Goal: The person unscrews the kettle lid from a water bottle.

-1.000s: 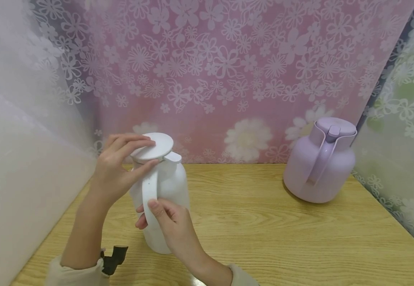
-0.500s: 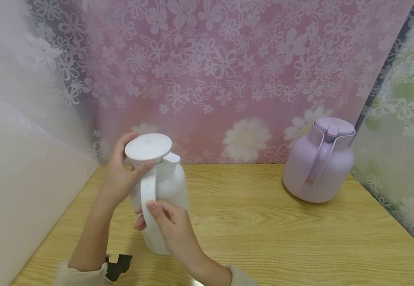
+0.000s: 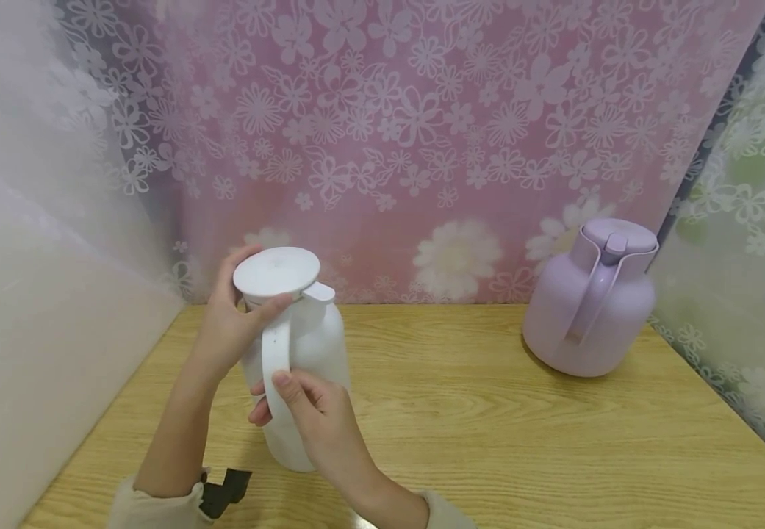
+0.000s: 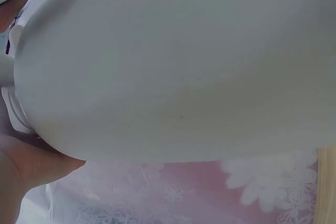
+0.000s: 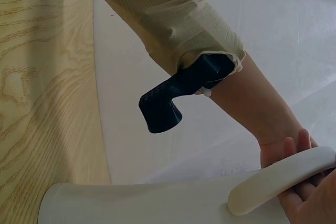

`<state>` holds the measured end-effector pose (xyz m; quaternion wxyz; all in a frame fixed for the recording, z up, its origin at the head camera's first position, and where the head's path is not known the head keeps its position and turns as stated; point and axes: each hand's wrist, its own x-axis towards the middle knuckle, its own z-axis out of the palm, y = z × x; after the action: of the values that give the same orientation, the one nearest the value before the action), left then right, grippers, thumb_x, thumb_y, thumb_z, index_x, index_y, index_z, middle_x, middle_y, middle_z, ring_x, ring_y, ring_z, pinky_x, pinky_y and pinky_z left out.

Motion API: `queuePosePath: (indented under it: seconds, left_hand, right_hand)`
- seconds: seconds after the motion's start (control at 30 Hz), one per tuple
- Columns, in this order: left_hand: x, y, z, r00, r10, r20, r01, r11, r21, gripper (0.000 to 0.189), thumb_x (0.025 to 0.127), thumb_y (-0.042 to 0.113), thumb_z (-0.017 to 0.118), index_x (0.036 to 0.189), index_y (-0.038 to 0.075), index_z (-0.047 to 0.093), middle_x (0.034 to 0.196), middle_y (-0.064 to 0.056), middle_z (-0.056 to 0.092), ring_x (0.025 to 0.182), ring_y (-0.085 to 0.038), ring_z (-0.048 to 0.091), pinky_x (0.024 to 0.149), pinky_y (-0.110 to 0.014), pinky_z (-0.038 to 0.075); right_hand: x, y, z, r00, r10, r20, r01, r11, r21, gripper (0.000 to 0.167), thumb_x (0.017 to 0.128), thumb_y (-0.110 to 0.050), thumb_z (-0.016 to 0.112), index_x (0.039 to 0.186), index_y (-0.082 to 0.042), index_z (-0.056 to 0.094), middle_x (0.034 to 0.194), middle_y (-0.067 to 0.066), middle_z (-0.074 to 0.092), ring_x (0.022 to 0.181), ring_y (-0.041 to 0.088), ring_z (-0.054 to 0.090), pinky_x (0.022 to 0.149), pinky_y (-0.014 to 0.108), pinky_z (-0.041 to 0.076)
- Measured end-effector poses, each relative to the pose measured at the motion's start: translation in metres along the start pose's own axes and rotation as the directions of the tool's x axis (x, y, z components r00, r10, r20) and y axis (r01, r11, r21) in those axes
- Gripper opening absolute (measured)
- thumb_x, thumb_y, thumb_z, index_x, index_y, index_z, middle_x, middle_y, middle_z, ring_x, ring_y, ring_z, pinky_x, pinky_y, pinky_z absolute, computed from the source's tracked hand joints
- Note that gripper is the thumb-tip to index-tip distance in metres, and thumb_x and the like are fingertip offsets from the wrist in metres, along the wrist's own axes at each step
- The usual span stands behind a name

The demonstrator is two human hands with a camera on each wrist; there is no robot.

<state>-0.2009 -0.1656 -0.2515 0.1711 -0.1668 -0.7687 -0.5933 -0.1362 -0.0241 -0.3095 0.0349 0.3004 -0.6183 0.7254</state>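
A white thermos jug [image 3: 319, 342] stands on the wooden table at the left in the head view. My left hand [image 3: 226, 330] grips its neck just under the round white lid [image 3: 278, 272], thumb at the near side by the handle top, fingers round the far left. With my right hand [image 3: 321, 415] I hold the jug's curved handle [image 3: 276, 353], thumb on its outer face. The jug's pale body [image 4: 173, 66] fills most of the left wrist view. Fingers wrap the handle [image 5: 283, 179] in the right wrist view.
A lilac thermos jug [image 3: 587, 308] stands at the back right of the wooden table [image 3: 488, 441]. Behind hangs a pink flowered curtain [image 3: 422, 147]. A pale wall [image 3: 58, 294] borders the left side. A black camera mount [image 5: 178, 87] sits on the left wrist.
My left hand has slid from the top of the lid down to the neck, its fingers now round the far side. The right hand and the jug have stayed in place.
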Motion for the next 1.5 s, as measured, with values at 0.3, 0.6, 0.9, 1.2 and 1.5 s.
queuePosePath:
  seconds: [0.3,0.6,0.9,1.2,1.5]
  left_hand:
    - [0.003,0.004,0.004,0.996,0.028,-0.081,-0.033,0.997,-0.063,0.068,0.080,0.005,0.066,0.138,0.009,0.032,0.126,-0.008,0.044,0.113,-0.018,0.042,0.093,-0.039,0.031]
    - [0.012,0.011,-0.001,0.965,0.195,-0.177,-0.237,0.936,-0.261,0.058,0.076,0.005,0.062,0.130,0.005,0.041,0.114,-0.009,0.049,0.103,-0.021,0.047,0.088,-0.026,0.036]
    - [0.011,0.018,-0.020,0.937,0.218,-0.272,-0.311,0.877,-0.366,0.055,0.077,0.001,0.061,0.129,0.006,0.043,0.114,-0.014,0.050,0.101,-0.022,0.049,0.082,-0.023,0.042]
    - [0.004,0.009,-0.038,0.919,0.205,-0.336,-0.348,0.824,-0.447,0.057,0.074,-0.004,0.063,0.127,0.003,0.043,0.114,-0.016,0.048,0.100,-0.022,0.048,0.083,-0.023,0.040]
    - [-0.007,-0.007,-0.047,0.923,0.201,-0.328,-0.350,0.793,-0.498,0.058,0.074,-0.012,0.057,0.128,0.001,0.041,0.117,-0.018,0.045,0.103,-0.023,0.048,0.086,-0.024,0.041]
  right_hand:
    - [-0.001,0.001,0.000,1.000,-0.008,-0.002,0.008,1.000,0.000,0.030,0.099,-0.019,0.042,0.095,0.000,0.066,0.075,0.015,0.067,0.073,0.015,0.065,0.077,0.031,0.050]
    - [0.000,0.002,0.000,1.000,-0.021,-0.006,0.021,1.000,-0.007,0.030,0.099,-0.018,0.042,0.095,-0.001,0.066,0.075,0.014,0.067,0.072,0.015,0.065,0.077,0.031,0.050]
    - [0.001,0.001,-0.001,1.000,-0.017,-0.005,0.017,1.000,-0.012,0.030,0.099,-0.019,0.042,0.095,-0.001,0.066,0.076,0.013,0.067,0.073,0.015,0.065,0.078,0.031,0.049]
    - [0.000,0.002,-0.001,1.000,-0.013,-0.004,0.013,1.000,-0.008,0.030,0.099,-0.019,0.042,0.095,-0.001,0.066,0.076,0.014,0.067,0.072,0.015,0.065,0.076,0.031,0.050]
    - [0.000,0.002,0.000,1.000,-0.027,-0.008,0.027,1.000,-0.008,0.030,0.099,-0.018,0.042,0.095,0.000,0.066,0.075,0.015,0.066,0.071,0.015,0.065,0.075,0.032,0.050]
